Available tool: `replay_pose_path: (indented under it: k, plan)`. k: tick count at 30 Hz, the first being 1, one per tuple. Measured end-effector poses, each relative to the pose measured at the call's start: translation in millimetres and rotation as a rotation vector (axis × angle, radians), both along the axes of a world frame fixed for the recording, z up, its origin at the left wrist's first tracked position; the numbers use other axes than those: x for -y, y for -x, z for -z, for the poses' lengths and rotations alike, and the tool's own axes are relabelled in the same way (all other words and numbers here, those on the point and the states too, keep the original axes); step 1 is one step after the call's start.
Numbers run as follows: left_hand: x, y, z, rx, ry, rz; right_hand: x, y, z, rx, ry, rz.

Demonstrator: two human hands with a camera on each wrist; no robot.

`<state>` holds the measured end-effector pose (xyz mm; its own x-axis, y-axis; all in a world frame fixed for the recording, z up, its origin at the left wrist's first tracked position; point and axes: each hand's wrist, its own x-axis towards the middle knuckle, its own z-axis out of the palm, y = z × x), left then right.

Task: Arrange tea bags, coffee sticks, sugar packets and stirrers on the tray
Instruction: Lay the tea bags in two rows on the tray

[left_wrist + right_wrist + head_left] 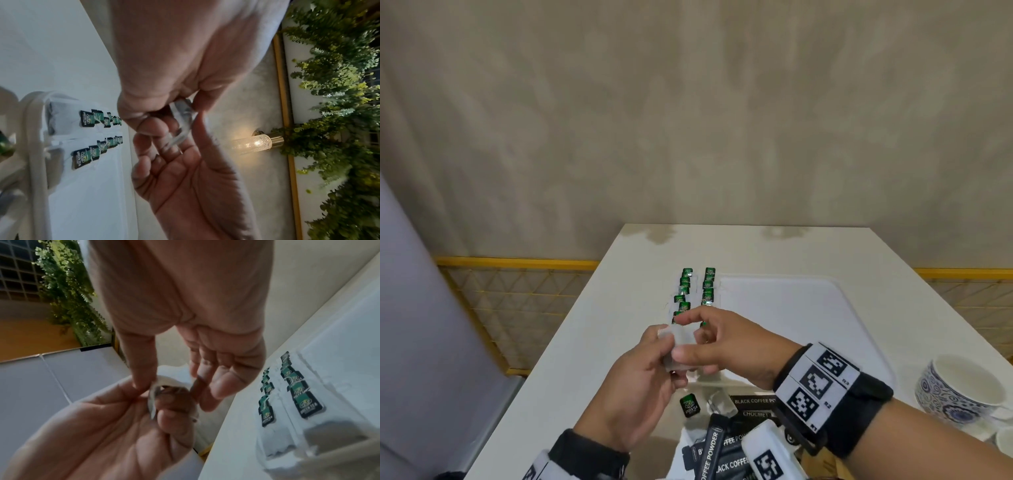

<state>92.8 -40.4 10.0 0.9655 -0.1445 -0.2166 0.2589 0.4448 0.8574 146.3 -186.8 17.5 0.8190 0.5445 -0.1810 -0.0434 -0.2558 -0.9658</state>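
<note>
Both hands hold one white tea bag in the air over the table's near left part. My left hand grips its lower end with curled fingers. My right hand pinches its upper part between thumb and forefinger. The wrist views show the same tea bag bent between the fingers of both hands. Two rows of tea bags with green tags lie along the left side of the white tray. The same rows show in both wrist views.
A loose green tea tag lies below the hands. Black coffee sticks are piled at the near edge. A blue-patterned cup stands at the right. A yellow railing runs behind the white table.
</note>
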Motion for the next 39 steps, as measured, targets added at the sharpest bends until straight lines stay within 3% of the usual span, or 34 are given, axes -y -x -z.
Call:
replay_pose_path:
  k: [9,14,17,20,25,33,36,39]
  plan:
    - [-11.1,0.7,7.5,0.055,-0.212,-0.267,10.3,2.9,-7.9,0.053,-0.116,0.076]
    - [-13.6,3.6,10.3,-0.022,-0.042,-0.183,11.1,9.4,-17.4,0.001,-0.188,0.004]
    - [-17.7,4.4,10.6,-0.101,0.126,-0.130,16.5,6.6,-20.7,0.031,-0.105,-0.089]
    - [-21.2,4.2,10.9,-0.112,0.169,-0.080,14.8,3.4,-18.9,0.119,-0.009,-0.013]
    - [-19.4,5.0,10.8,-0.063,-0.029,0.012,8.0,-2.6,-9.0,0.253,0.152,0.119]
    - [-12.8,-4.1,20.6,-0.053,-0.313,-0.180,2.5,-13.8,4.4,-0.010,0.078,0.157]
    - [-17.4,-5.1,25.3,-0.067,-0.396,-0.226,-1.6,-20.3,11.7,0.019,0.186,0.256]
    - [-29.3,-3.8,30.7,-0.072,-0.483,-0.294,-4.6,-30.9,19.4,0.139,0.423,0.280]
